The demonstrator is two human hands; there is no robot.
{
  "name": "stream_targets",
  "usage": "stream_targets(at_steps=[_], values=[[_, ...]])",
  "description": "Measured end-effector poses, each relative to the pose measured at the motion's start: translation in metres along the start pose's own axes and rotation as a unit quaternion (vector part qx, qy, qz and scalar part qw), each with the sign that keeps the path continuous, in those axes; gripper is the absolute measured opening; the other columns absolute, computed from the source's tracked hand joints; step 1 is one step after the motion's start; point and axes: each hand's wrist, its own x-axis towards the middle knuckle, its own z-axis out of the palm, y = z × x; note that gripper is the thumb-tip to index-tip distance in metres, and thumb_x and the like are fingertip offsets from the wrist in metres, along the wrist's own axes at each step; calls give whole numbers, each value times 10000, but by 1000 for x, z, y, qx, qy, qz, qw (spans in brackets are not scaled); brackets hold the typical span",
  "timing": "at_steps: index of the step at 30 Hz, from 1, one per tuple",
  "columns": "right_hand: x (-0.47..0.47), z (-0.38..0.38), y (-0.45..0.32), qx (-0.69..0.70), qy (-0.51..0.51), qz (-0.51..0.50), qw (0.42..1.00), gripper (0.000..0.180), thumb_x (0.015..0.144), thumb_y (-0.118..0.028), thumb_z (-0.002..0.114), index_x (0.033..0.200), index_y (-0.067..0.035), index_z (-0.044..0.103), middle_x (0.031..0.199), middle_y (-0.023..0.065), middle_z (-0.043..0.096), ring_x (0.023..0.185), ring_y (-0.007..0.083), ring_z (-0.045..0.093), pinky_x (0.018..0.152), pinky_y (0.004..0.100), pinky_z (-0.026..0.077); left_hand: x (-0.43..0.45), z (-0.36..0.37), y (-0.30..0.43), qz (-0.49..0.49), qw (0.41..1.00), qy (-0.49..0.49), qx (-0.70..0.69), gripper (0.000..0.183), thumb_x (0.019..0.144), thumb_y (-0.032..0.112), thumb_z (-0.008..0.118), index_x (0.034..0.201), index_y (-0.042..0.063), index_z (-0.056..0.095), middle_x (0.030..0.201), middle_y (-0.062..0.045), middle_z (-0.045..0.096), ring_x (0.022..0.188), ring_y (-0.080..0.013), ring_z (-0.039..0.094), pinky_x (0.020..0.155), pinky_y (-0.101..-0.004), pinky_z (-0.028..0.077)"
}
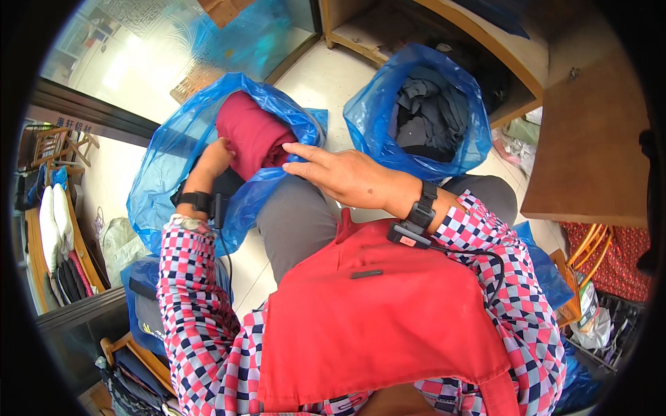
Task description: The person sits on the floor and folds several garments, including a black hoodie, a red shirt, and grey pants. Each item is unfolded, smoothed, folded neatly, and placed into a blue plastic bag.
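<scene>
A rolled bundle of dark red cloth [250,136] lies inside a large open blue plastic bag [156,182], over some black cloth [223,182]. My left hand [214,158] reaches into the bag and touches the bundle's left side; its fingertips are partly hidden, so I cannot tell whether they grip. From the right, my right hand [343,174] rests at the bag's rim with its fingers apart, two fingertips at the bundle's right end. Dark grey cloth [432,114] fills a second open blue plastic bag [380,119], which stands further right, touched by neither hand.
A wooden cabinet [489,31] stands behind the second bag, with a brown wooden panel [588,151] at the right. Framed glass [171,47] borders the left and back. Another blue bag [140,307] sits by my left forearm. Cables hang from both wrist straps.
</scene>
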Motion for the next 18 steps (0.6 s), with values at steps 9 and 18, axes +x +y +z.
stream_targets(at_steps=[9,18], values=[[-56,2,71,-145,130,175,965,293,841,-31,515,1128,-55,570,1125,174,618,879,379,646,717,471,530,-78,-124,138,145,961,234,-18,370,907,215,663,1229,40,611,1034,-195,697,973,-348,682,831,-419,531],[-119,2,89,-70,-376,399,833,337,894,-114,486,1155,-20,677,1178,180,673,1070,368,653,869,428,533,-58,-12,293,384,912,27,-139,349,902,152,610,1228,27,601,1072,-209,674,1000,-382,646,874,-402,515]])
